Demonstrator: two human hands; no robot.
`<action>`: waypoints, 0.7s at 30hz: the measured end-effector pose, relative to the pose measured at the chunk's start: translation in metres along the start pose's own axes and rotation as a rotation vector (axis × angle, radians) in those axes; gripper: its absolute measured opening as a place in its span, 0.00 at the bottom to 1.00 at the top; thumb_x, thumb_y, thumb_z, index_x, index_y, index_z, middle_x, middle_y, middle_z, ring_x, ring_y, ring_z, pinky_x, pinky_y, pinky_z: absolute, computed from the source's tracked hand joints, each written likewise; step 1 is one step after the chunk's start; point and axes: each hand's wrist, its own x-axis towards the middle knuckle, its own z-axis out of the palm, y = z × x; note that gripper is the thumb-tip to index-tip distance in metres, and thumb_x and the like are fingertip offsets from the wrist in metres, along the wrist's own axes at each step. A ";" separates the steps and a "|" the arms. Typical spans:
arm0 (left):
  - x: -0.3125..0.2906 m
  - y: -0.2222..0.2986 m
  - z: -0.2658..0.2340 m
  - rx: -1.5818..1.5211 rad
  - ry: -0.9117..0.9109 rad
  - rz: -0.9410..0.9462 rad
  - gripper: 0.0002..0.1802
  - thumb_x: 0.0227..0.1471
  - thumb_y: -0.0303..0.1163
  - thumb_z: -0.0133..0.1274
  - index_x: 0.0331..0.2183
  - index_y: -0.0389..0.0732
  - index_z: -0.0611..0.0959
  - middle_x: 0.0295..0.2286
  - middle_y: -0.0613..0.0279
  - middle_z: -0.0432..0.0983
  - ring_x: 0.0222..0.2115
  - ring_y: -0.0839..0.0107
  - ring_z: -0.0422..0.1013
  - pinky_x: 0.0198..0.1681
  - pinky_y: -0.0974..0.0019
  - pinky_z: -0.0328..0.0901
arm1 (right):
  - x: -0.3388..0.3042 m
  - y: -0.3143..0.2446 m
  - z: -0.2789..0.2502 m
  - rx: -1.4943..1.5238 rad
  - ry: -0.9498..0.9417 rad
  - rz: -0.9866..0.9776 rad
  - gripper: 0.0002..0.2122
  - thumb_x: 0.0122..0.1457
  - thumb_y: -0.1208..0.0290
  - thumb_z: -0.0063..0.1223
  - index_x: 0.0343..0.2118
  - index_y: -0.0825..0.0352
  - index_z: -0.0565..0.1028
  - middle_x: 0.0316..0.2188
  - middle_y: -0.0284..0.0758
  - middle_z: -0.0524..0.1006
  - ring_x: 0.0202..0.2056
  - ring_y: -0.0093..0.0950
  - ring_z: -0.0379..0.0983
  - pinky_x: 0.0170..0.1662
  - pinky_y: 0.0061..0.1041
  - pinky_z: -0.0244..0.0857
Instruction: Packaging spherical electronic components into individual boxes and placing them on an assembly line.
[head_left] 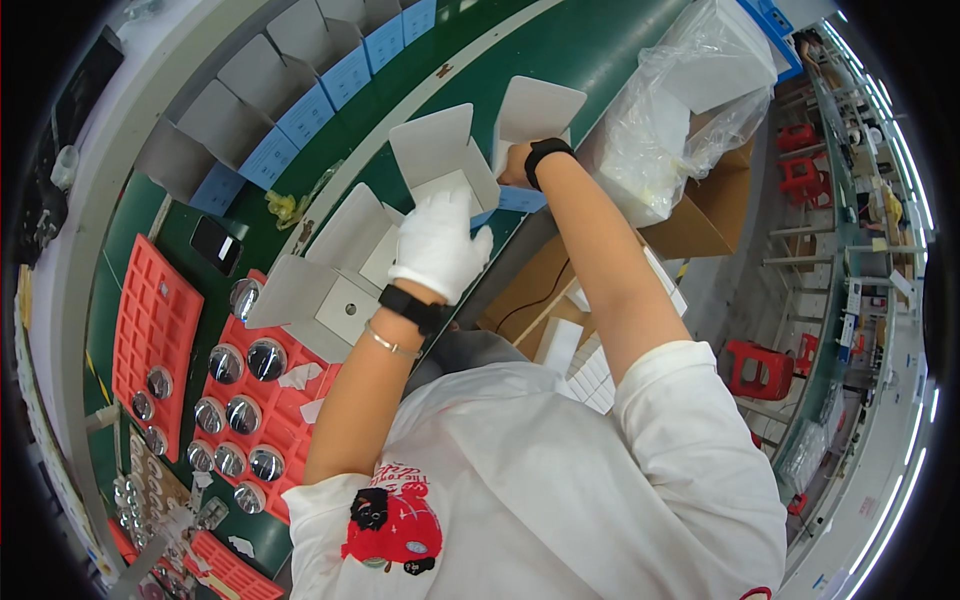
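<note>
My left hand (pixel 440 245), in a white glove, reaches over an open white-and-blue carton (pixel 432 145). Its thumb stands apart and its fingers stretch forward into the carton's mouth, the tips hard to make out. My right hand (pixel 514 165), bare, is at a second open carton (pixel 540 108) just to the right; its fingers are hidden there, so their grip does not show. Two more open cartons stand left of my left wrist, one with a white insert (pixel 350 309) that has a small round hole.
A row of open cartons (pixel 285 85) stands at the far left. Red trays (pixel 150 325) hold several shiny round parts (pixel 266 360). A phone (pixel 214 245) lies nearby. White pieces in a clear plastic bag (pixel 650 140) and a brown cardboard box (pixel 715 205) are on the right.
</note>
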 end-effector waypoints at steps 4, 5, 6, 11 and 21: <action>-0.021 0.009 -0.020 0.134 0.151 0.190 0.26 0.42 0.35 0.59 0.45 0.38 0.74 0.40 0.52 0.72 0.41 0.53 0.70 0.45 0.54 0.65 | 0.099 0.015 0.057 -0.092 -0.088 0.035 0.20 0.54 0.57 0.50 0.49 0.57 0.77 0.50 0.38 0.75 0.49 0.38 0.73 0.51 0.34 0.67; -0.025 0.013 -0.026 0.075 0.148 0.196 0.25 0.43 0.35 0.59 0.44 0.38 0.74 0.40 0.52 0.72 0.42 0.53 0.70 0.45 0.54 0.65 | 0.133 0.031 0.076 -0.123 -0.106 0.065 0.20 0.54 0.57 0.52 0.49 0.56 0.77 0.51 0.36 0.75 0.51 0.37 0.72 0.53 0.36 0.67; -0.033 0.012 -0.031 0.028 0.156 0.168 0.24 0.43 0.34 0.58 0.44 0.38 0.75 0.40 0.52 0.72 0.42 0.54 0.69 0.46 0.54 0.64 | 0.140 0.026 0.078 -0.139 -0.108 0.041 0.20 0.54 0.57 0.52 0.49 0.56 0.77 0.51 0.36 0.75 0.51 0.37 0.72 0.53 0.36 0.67; -0.088 0.004 -0.051 -0.071 0.142 0.038 0.22 0.43 0.33 0.58 0.43 0.39 0.76 0.39 0.54 0.73 0.43 0.54 0.68 0.46 0.54 0.64 | 0.154 0.018 0.082 -0.142 -0.038 -0.027 0.19 0.54 0.60 0.51 0.49 0.55 0.77 0.51 0.36 0.75 0.50 0.37 0.72 0.54 0.35 0.66; -0.106 -0.045 -0.022 0.189 0.066 -0.041 0.16 0.45 0.32 0.56 0.39 0.40 0.78 0.41 0.51 0.74 0.42 0.52 0.70 0.45 0.52 0.65 | 0.018 0.016 0.008 -0.305 0.034 -0.182 0.18 0.57 0.64 0.40 0.43 0.65 0.79 0.47 0.46 0.76 0.47 0.39 0.74 0.53 0.36 0.65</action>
